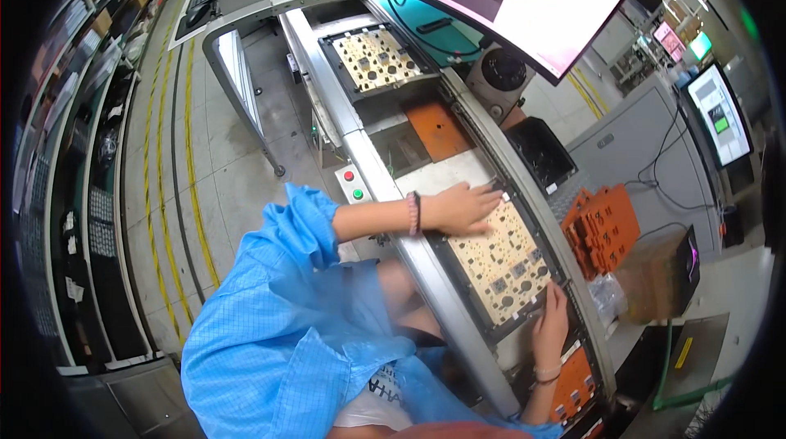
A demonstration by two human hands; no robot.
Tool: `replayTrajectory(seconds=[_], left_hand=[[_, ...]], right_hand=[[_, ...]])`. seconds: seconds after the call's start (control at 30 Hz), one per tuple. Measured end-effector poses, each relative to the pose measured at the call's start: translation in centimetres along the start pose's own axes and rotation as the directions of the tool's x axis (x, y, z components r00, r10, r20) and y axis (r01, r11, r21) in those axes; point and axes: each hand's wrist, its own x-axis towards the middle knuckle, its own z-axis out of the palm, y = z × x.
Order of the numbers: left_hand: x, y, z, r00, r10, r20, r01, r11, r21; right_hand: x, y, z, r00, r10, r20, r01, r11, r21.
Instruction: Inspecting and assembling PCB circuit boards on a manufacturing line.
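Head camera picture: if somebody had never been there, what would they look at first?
Probably the big bright screen at the top, and the bright blue coat filling the lower middle. Next might come the cream board in its dark frame, right of centre, with the left hand at its far end and the right hand at its near right corner.

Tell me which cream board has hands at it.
The near board: the left hand is over its upper end, the right hand at its lower-right corner; the far board has no hand on it.
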Motion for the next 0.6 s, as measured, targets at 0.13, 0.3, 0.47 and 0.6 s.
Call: replayTrajectory(seconds=[0.13,0.3,0.47,0.6], left_hand=[[-2.1,0.7,-0.8,1.000,0.012,0.004,-0.012,0.999,0.031],[-1.6,2.0,-0.8,0.999,-0.017,0.030,0.015,0.996,0.085],[-2.2,1.7,-1.5,0.997,-0.029,0.067,0.029,1.000,0.011],[-5.3,3.2,-1.9,0.998,-0.039,0.040,0.039,0.999,0.003]], right_hand=[[-1.5,-1.4,-0.5,0.991,-0.009,0.135,0.005,1.000,0.028],[-2.0,-0.9,2.2,0.993,0.030,0.118,0.008,0.952,-0.306],[-2.0,-0.9,0.8,0.996,0.004,0.089,0.009,0.990,-0.141],[-3.5,-3.3,-0.2,0.997,0.062,0.052,-0.063,0.998,0.022]])
